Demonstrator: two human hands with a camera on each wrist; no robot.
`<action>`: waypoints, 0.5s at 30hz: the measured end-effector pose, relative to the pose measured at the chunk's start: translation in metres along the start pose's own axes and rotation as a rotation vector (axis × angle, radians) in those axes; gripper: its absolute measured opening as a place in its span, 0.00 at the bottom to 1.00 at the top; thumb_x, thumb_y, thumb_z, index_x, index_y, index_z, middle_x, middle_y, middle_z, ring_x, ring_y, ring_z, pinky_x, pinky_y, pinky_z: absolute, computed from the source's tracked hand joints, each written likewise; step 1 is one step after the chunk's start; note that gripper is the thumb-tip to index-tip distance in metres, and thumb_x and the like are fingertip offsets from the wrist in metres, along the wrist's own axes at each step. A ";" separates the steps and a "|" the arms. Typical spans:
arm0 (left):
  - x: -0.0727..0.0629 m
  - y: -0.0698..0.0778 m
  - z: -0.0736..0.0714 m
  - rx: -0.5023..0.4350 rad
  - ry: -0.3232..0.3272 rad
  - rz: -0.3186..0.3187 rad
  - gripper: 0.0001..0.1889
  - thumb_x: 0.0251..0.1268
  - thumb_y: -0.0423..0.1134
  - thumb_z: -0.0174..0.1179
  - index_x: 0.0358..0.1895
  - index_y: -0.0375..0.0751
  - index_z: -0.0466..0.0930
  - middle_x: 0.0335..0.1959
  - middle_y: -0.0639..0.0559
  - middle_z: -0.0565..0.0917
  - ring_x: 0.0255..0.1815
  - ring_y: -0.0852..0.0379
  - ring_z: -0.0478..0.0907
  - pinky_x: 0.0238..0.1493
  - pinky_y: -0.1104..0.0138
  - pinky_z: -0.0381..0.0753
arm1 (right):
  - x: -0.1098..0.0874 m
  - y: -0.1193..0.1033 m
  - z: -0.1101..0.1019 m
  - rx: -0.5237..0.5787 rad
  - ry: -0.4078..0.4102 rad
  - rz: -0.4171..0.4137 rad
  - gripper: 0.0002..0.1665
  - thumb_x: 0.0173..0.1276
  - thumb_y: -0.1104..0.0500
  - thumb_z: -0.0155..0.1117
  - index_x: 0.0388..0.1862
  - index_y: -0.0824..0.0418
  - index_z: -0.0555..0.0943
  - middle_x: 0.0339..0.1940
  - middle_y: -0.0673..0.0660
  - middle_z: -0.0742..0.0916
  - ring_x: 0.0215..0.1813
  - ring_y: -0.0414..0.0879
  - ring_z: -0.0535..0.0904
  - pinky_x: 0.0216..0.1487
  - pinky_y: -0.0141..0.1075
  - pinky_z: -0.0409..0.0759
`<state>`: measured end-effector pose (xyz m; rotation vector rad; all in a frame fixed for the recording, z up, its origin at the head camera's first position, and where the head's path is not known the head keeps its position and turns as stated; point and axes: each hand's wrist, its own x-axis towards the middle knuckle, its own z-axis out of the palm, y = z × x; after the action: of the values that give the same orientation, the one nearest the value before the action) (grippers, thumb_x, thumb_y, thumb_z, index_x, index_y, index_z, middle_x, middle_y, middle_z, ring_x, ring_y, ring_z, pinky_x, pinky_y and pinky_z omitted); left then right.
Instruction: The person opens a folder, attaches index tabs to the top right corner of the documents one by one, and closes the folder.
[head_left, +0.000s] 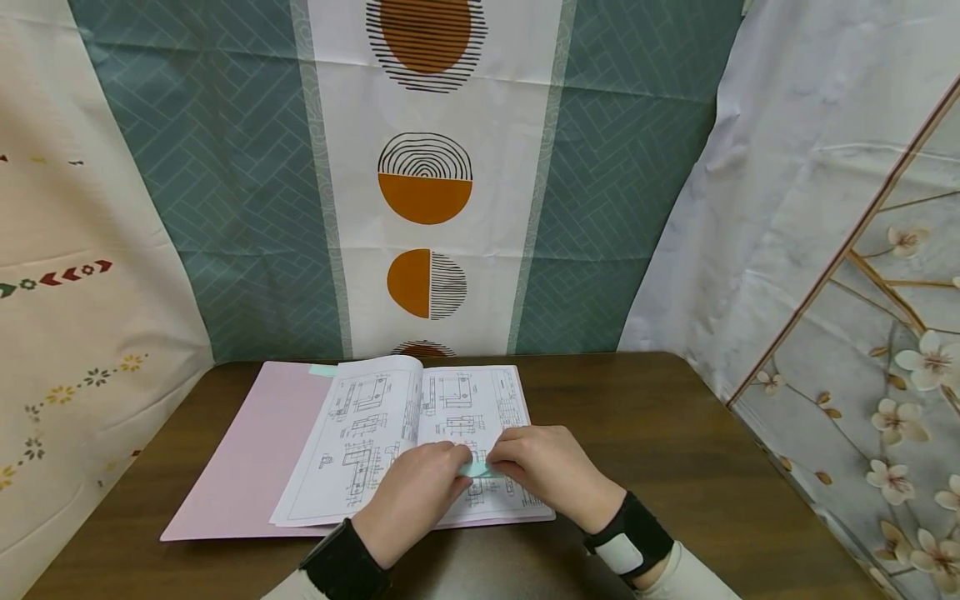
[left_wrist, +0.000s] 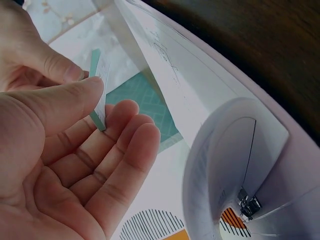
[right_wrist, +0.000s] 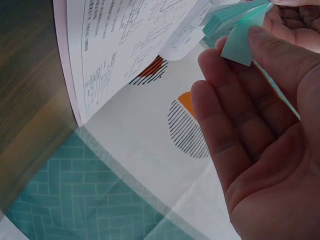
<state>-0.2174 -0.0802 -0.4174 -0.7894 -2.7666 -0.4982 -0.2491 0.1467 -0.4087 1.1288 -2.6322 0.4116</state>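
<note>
Over the right-hand page of an open booklet of technical drawings (head_left: 345, 450), both hands hold a small mint-green sticky note pad (head_left: 478, 471). My left hand (head_left: 420, 487) pinches the pad (left_wrist: 98, 112) between thumb and fingers, its other fingers loosely bent. My right hand (head_left: 551, 471) pinches one mint-green sheet (right_wrist: 239, 47) with thumb and index finger. That sheet stands away from the fanned stack, as the right wrist view shows. In the left wrist view the pad is seen nearly edge-on between the two thumbs.
The booklet lies in an open pink folder (head_left: 232, 458) on a dark brown table (head_left: 637, 417). A mint-green strip (head_left: 322, 370) shows at the folder's top edge. In the left wrist view a metal clip (left_wrist: 247, 205) is near the curled pages. Patterned cloths (head_left: 630, 167) hang around the table.
</note>
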 end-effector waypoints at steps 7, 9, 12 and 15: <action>-0.001 0.001 0.000 0.004 0.002 0.006 0.10 0.66 0.39 0.81 0.45 0.43 0.90 0.33 0.56 0.87 0.29 0.64 0.75 0.35 0.66 0.80 | 0.000 -0.001 -0.002 -0.035 0.025 -0.034 0.11 0.65 0.59 0.86 0.46 0.52 0.96 0.39 0.46 0.94 0.38 0.37 0.89 0.44 0.33 0.87; -0.001 0.001 -0.001 0.006 0.004 0.009 0.10 0.66 0.39 0.81 0.44 0.43 0.90 0.32 0.56 0.87 0.29 0.64 0.75 0.35 0.66 0.80 | 0.000 -0.001 -0.002 -0.054 0.034 -0.047 0.11 0.64 0.60 0.86 0.46 0.51 0.96 0.39 0.46 0.94 0.38 0.37 0.89 0.44 0.32 0.87; -0.001 0.001 -0.001 0.012 0.008 0.012 0.10 0.66 0.39 0.81 0.44 0.44 0.90 0.32 0.57 0.86 0.28 0.65 0.75 0.34 0.66 0.80 | 0.001 0.000 -0.001 -0.070 0.056 -0.072 0.12 0.62 0.61 0.88 0.45 0.52 0.96 0.39 0.46 0.94 0.38 0.37 0.89 0.45 0.33 0.87; -0.001 0.001 -0.002 0.016 0.012 0.017 0.10 0.66 0.39 0.81 0.44 0.44 0.90 0.31 0.58 0.86 0.28 0.65 0.75 0.34 0.66 0.80 | 0.000 0.001 0.001 -0.097 0.087 -0.110 0.13 0.60 0.61 0.89 0.43 0.51 0.96 0.40 0.45 0.93 0.40 0.38 0.90 0.46 0.35 0.88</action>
<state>-0.2160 -0.0802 -0.4157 -0.8026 -2.7474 -0.4756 -0.2499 0.1465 -0.4100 1.1894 -2.4734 0.3007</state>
